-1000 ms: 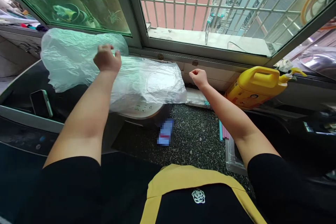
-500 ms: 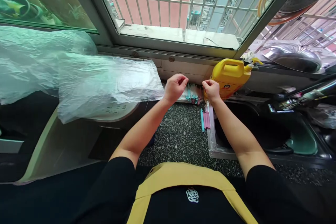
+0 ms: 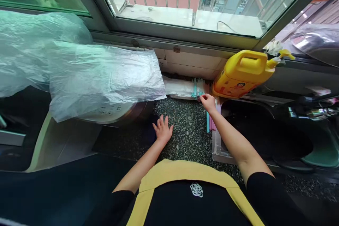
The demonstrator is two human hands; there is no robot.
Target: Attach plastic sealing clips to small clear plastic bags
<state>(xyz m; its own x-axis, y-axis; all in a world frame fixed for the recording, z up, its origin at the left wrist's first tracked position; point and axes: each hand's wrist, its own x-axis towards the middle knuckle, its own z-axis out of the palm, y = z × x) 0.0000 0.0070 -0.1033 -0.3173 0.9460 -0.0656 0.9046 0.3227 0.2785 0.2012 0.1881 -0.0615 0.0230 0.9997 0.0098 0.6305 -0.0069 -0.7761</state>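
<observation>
My left hand (image 3: 163, 131), fingers spread, is over the dark speckled countertop (image 3: 182, 141) and holds nothing. My right hand (image 3: 208, 103) reaches to the back of the counter, thumb and fingertips pinched together by a row of slim teal clips (image 3: 195, 88), which look like bag clips. What the pinch holds is too small to make out. Under my right wrist, teal (image 3: 208, 123) and pink (image 3: 212, 123) plastic strips of a similar kind lie side by side, partly hidden. White plastic packaging (image 3: 180, 87) lies flat along the wall, left of the clips.
A yellow pump jug (image 3: 243, 74) stands behind my right hand. The black sink (image 3: 265, 130), with its wrapped rim (image 3: 219, 153) and faucet (image 3: 315, 111), is to the right. Crumpled clear plastic sheeting (image 3: 106, 74) covers a rounded appliance (image 3: 111, 113) at left. A barred window runs behind.
My hands were both raised and pinched in front of the wall. The left has dropped toward me and opened; the right has lowered to the clips. The view has tilted down.
</observation>
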